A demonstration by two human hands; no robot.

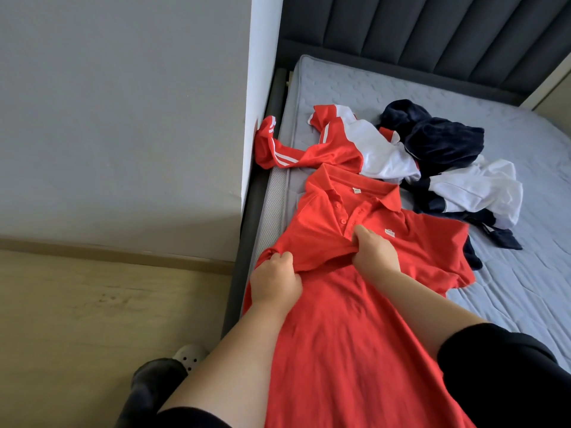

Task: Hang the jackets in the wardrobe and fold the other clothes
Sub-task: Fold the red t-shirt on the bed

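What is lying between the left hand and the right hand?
Head view: a bunched fold of the red polo shirt runs between the left hand and the right hand, and both grip it.

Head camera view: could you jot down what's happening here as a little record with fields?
item in hand: red polo shirt, buttons up, on the mattress
left hand: grips bunched fabric at the shirt's side
right hand: grips a fold at the chest
collar: points away from the person
pile beyond: red and white jacket, navy garment, white and navy garment
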